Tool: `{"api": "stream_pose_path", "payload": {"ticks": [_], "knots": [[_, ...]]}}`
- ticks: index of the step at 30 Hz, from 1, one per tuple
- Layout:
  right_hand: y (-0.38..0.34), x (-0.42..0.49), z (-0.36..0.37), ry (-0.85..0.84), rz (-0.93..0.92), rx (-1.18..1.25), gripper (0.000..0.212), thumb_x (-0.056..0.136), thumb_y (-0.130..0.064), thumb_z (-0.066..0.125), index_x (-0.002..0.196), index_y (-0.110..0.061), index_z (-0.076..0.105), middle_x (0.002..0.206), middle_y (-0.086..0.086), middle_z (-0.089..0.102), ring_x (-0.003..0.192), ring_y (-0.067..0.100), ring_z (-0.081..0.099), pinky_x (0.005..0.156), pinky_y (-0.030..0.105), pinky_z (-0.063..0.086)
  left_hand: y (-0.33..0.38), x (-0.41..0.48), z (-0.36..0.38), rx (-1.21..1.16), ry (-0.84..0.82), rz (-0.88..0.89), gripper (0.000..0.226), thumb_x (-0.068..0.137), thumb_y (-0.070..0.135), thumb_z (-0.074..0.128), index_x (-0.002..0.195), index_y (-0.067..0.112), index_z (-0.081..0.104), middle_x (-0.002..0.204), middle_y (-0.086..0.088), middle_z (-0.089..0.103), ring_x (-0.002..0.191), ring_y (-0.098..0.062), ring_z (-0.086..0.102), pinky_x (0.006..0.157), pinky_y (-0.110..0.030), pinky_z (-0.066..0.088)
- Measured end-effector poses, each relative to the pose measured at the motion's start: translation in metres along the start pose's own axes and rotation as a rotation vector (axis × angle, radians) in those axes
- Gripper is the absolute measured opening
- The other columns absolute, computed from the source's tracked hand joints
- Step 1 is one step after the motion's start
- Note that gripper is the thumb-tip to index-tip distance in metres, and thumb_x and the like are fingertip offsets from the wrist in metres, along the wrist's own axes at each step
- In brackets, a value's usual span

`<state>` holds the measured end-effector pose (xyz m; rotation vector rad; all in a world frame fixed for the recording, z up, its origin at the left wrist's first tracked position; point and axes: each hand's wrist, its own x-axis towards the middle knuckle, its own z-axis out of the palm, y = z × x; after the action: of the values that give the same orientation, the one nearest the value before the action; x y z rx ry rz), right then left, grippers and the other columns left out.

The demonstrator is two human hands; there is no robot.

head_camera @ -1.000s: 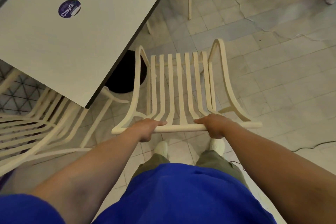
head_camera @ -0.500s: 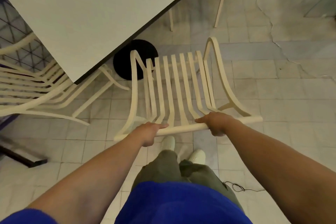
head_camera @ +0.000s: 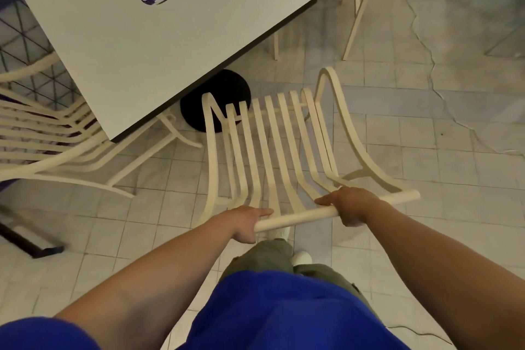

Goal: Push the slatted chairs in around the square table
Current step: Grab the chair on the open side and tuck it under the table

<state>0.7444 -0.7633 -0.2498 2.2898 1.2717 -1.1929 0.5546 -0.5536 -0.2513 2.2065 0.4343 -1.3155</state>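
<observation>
We gripped cream slatted chair (head_camera: 272,150) by its round top rail (head_camera: 298,217), hands either side of centre, presumably to keep push straight. Left hand (head_camera: 247,220): fingers curled under rail, thumb along top. Right hand (head_camera: 352,206): wrapped over rail, fingertips hidden. Chair stood at near edge of pale grey square table (head_camera: 159,45), front by black round pedestal base (head_camera: 227,85), seat not yet under top. Second cream slatted chair (head_camera: 56,133) sat tucked at left. We judged push unfinished.

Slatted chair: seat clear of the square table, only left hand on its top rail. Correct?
No. Head view: both the left hand and the right hand have a grip on the top rail of the slatted chair. Seat is clear of the square table.
</observation>
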Motion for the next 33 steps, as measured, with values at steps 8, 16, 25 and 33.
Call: {"api": "stream_pose_path", "payload": {"ticks": [8,16,25,33], "knots": [[0.010,0.003,-0.005,-0.134,0.014,0.072,0.087,0.078,-0.015,0.068,0.146,-0.051,0.027,0.139,-0.003,0.049,0.114,0.019,0.054,0.095,0.035,0.045,0.003,-0.001,-0.002,-0.032,-0.060,0.000,0.102,0.082,0.006,0.067,0.154,0.045,0.005,0.137,-0.006,0.046,0.103,-0.023,0.054,0.084,-0.036,0.050],[0.024,0.003,0.000,-0.089,-0.069,-0.018,0.089,0.082,-0.006,0.065,0.147,-0.051,0.023,0.140,0.000,0.048,0.117,0.022,0.053,0.094,0.036,0.047,0.009,-0.004,0.005,-0.009,-0.021,-0.075,0.102,0.084,-0.002,0.059,0.153,0.049,0.002,0.143,-0.003,0.041,0.110,-0.024,0.052,0.089,-0.037,0.049],[0.030,0.008,0.002,-0.094,-0.138,-0.045,0.090,0.082,-0.005,0.066,0.149,-0.047,0.022,0.134,0.003,0.049,0.111,0.024,0.055,0.085,0.030,0.042,0.015,-0.005,0.012,-0.004,0.031,-0.110,0.101,0.085,-0.005,0.058,0.153,0.047,0.006,0.143,-0.004,0.042,0.110,-0.025,0.052,0.090,-0.039,0.048],[0.043,0.013,-0.010,-0.095,-0.160,-0.100,0.089,0.082,-0.004,0.066,0.148,-0.046,0.025,0.128,0.001,0.053,0.108,0.021,0.056,0.087,0.031,0.046,0.029,-0.004,0.021,-0.071,0.033,-0.125,0.102,0.084,-0.006,0.058,0.153,0.048,0.004,0.136,-0.006,0.046,0.107,-0.027,0.055,0.091,-0.041,0.051]]}}
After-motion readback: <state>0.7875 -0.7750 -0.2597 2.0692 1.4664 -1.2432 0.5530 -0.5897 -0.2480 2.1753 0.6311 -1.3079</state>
